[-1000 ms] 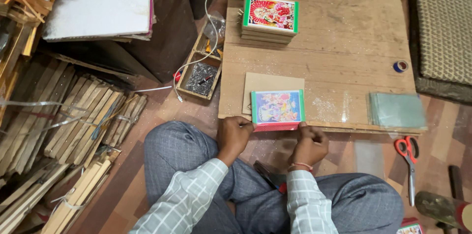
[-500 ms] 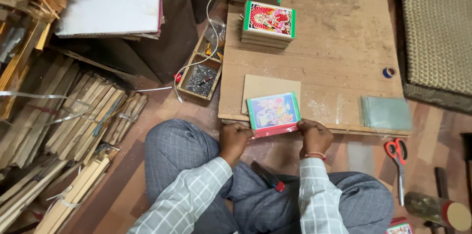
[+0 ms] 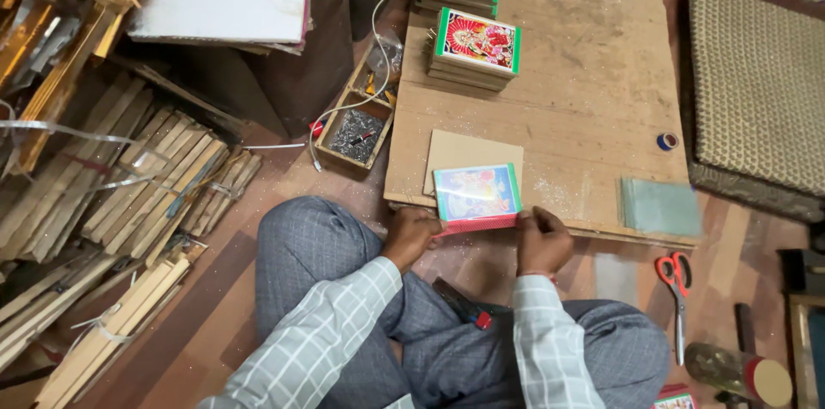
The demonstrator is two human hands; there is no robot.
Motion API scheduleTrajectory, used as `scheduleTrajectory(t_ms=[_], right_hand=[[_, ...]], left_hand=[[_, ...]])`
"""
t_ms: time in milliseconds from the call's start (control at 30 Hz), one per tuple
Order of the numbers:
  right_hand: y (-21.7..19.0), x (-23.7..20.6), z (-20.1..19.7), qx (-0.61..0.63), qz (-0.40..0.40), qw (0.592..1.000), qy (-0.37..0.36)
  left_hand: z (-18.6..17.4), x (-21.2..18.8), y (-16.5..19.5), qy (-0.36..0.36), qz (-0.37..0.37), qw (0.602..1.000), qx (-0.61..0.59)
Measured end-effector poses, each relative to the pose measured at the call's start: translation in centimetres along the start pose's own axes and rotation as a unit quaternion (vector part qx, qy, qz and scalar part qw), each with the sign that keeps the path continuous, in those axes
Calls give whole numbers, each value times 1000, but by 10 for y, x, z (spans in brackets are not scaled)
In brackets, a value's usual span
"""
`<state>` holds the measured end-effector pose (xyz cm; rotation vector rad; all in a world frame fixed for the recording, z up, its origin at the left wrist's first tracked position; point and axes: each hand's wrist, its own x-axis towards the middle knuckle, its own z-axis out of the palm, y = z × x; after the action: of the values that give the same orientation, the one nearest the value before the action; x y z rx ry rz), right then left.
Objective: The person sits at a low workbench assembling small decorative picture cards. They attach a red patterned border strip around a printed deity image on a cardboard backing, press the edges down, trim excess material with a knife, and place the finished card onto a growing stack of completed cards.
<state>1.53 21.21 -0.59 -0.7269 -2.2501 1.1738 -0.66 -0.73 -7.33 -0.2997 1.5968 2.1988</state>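
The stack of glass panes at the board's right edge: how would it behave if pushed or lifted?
The stack of glass panes looks thin, flat and stiff, so it probably slides rather than bends. Being loose sheets, they may fan apart when pushed. Likely fragile and heavy for their size.

The picture point(image 3: 477, 192) pinched between the left hand point(image 3: 411, 235) and right hand point(image 3: 541, 240) has a glossy printed face. Under it lie a matt cardboard sheet point(image 3: 468, 151) and a rough, dusty wooden board point(image 3: 584, 74). Right of the right hand, smooth greenish glass panes point(image 3: 660, 206); scissors point(image 3: 676, 289) have shiny red plastic handles
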Motion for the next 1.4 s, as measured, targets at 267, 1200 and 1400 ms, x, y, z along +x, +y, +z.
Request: scheduleTrajectory(t_ms=[267, 1200, 1400], right_hand=[[-57, -81, -4, -215, -430, 841, -250], [2, -58, 10, 398, 190, 897, -1], [-22, -93, 41, 431, 421, 793, -94]], left_hand=[[-2, 0, 2, 17, -4, 1000, 19], [4, -10, -6, 6, -22, 997, -78], [25, -34, -4, 58, -44, 995, -68]])
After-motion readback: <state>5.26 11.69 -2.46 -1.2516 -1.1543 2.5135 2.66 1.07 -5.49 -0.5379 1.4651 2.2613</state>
